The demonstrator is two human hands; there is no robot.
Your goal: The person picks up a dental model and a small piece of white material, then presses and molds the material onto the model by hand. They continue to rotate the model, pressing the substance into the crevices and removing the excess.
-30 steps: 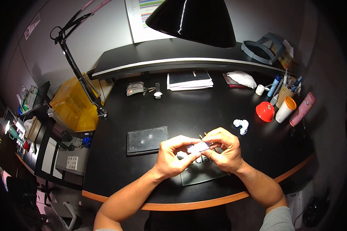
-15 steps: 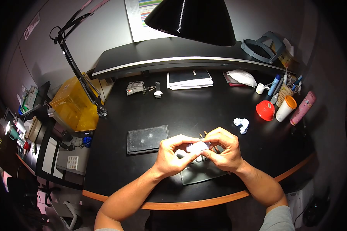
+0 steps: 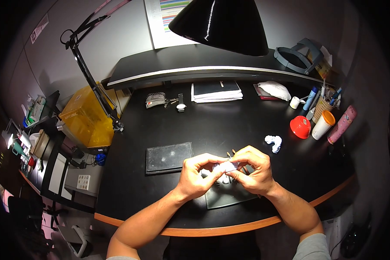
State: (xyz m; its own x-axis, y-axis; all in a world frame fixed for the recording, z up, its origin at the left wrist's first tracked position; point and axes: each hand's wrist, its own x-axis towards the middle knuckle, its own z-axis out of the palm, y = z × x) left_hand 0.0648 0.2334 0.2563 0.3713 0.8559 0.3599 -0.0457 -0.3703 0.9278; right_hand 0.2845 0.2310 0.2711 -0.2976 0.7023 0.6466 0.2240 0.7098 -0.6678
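Observation:
My left hand and my right hand are together over the front of the desk. Between their fingertips they hold a small white piece that looks like a dental model. Fingers and thumbs cover much of it, so its full shape is hidden. Below the hands lies a glass-like plate with dark lettering. Slim brown-tipped tools stick out behind my right hand, partly hidden by it. Farther right on the desk sits a white horseshoe-shaped dental model, apart from both hands.
A flat black case lies left of my hands. To the right stand a red bowl, an orange-lidded cup, a pink bottle and a tool holder. A black lamp shade hangs overhead.
The whole view has shifted slightly. Both hands keep their grip on the white dental model, which appears turned a little between the fingertips.

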